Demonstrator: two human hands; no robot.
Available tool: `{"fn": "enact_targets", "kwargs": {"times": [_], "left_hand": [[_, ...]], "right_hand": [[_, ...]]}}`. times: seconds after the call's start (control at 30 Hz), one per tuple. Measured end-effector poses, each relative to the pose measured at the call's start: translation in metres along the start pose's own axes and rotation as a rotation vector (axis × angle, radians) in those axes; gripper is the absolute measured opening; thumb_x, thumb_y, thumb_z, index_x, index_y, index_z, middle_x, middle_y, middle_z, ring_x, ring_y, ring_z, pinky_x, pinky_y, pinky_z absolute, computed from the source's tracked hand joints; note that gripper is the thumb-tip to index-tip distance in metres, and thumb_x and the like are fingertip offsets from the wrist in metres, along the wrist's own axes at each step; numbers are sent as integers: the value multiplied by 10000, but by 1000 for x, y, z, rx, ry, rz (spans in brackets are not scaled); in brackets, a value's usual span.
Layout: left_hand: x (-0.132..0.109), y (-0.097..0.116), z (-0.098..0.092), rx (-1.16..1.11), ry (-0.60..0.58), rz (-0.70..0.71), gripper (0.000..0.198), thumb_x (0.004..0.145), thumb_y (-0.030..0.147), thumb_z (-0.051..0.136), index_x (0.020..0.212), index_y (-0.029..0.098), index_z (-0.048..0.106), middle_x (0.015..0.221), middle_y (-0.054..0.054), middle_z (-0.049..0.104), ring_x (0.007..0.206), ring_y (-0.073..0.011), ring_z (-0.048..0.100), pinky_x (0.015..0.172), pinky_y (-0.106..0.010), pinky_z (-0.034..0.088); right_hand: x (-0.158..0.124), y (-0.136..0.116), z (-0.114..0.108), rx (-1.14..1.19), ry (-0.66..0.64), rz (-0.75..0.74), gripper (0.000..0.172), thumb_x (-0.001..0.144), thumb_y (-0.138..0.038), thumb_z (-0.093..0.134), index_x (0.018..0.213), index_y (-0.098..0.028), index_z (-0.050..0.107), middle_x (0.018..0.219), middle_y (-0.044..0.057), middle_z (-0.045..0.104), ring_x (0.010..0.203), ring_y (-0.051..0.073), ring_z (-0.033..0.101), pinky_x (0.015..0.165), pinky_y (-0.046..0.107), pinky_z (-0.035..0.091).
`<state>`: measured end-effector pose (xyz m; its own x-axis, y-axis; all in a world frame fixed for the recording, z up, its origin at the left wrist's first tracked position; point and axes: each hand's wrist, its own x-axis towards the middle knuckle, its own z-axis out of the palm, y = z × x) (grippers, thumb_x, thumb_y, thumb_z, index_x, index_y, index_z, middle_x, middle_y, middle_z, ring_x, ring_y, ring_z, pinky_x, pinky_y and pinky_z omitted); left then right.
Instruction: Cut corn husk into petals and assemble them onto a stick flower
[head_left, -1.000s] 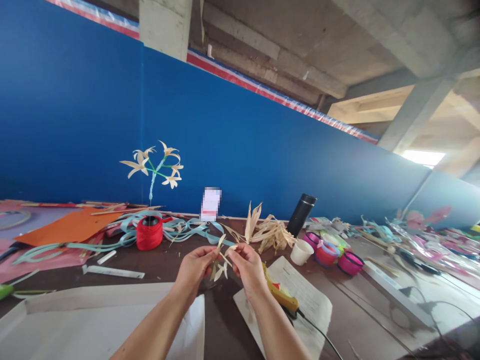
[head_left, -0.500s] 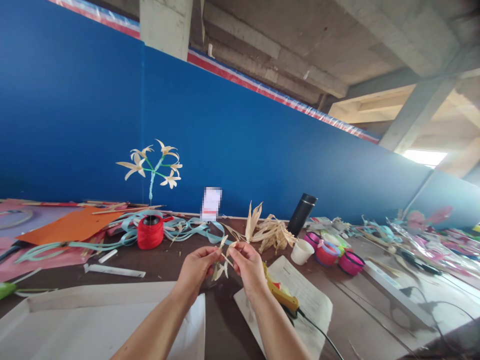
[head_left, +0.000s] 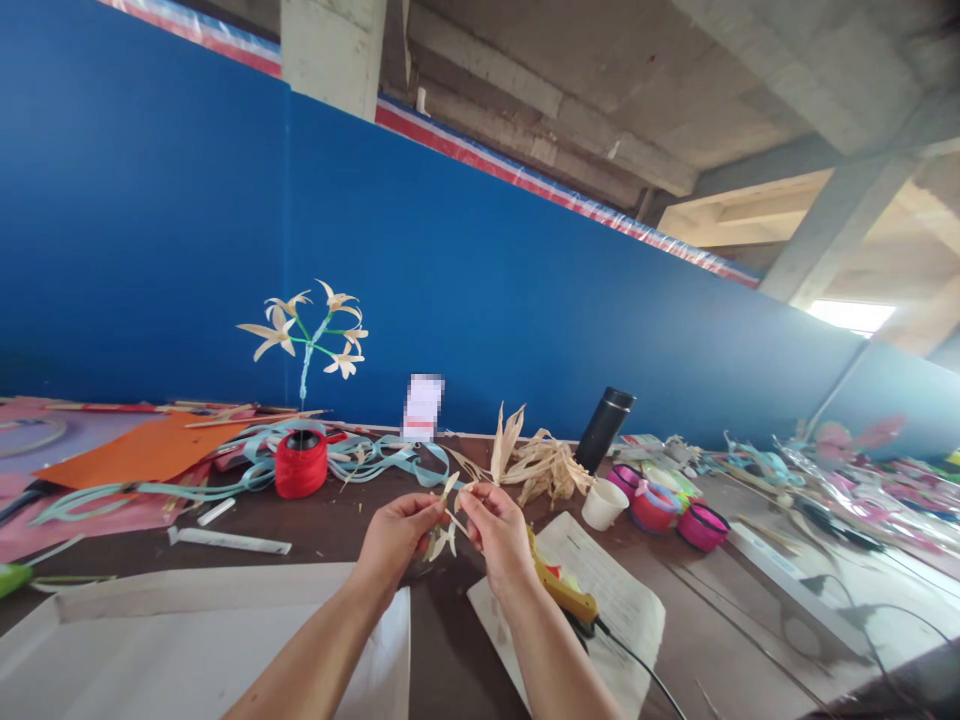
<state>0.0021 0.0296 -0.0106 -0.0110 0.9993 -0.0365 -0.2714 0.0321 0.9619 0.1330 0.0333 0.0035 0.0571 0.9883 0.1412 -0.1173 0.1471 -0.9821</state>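
Between my hands is a small pale flower (head_left: 441, 543) with petals that look like dried corn husk. My left hand (head_left: 397, 537) pinches it from the left, thumb and forefinger closed on it. From the right, my right hand (head_left: 495, 525) pinches a thin pale piece at the flower, fingertips closed; whether that piece is a petal or the stem I cannot tell. Just behind my hands lies a bunch of dried corn husks (head_left: 546, 465). A finished-looking spray of husk flowers (head_left: 306, 345) on a blue-wrapped stem stands upright at the back left, in a red spool of thread (head_left: 301, 468).
At front left lies a white tray (head_left: 187, 580). A yellow glue gun (head_left: 570, 597) with a cord rests on a paper sheet (head_left: 622, 590) by my right forearm. Behind stand a white cup (head_left: 604, 504), a black bottle (head_left: 604, 430) and small pink containers (head_left: 703, 525). Blue ribbons (head_left: 375, 458) spread left.
My hands keep the same pinch on the husk flower, the left one shifted very slightly right. The flower spray has swayed a little to the right.
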Motion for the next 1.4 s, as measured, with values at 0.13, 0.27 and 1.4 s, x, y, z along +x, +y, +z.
{"fn": "enact_targets", "kwargs": {"times": [0.13,0.27,1.4], "left_hand": [[0,0,0,-6,4,0,370,548,478,684,725,153,663,647,-13,649,371,-24,361,382,-174,223],[2,0,0,-20,0,-7,351,567,457,685,730,147,659,645,-14,647,374,-18,354,377,-163,214],[-2,3,2,-42,-10,-71,373,599,424,677,817,124,642,753,-62,662,402,-9,360,355,-131,224]], "right_hand": [[0,0,0,18,-5,3,276,670,-413,655,789,-171,595,464,-66,483,360,45,346,334,147,226],[0,1,0,16,9,4,275,675,-402,658,801,-164,598,469,-67,481,357,38,340,332,142,229],[-1,7,-2,-329,-9,-259,138,739,-312,604,780,-189,653,653,6,631,513,114,502,468,207,407]]}}
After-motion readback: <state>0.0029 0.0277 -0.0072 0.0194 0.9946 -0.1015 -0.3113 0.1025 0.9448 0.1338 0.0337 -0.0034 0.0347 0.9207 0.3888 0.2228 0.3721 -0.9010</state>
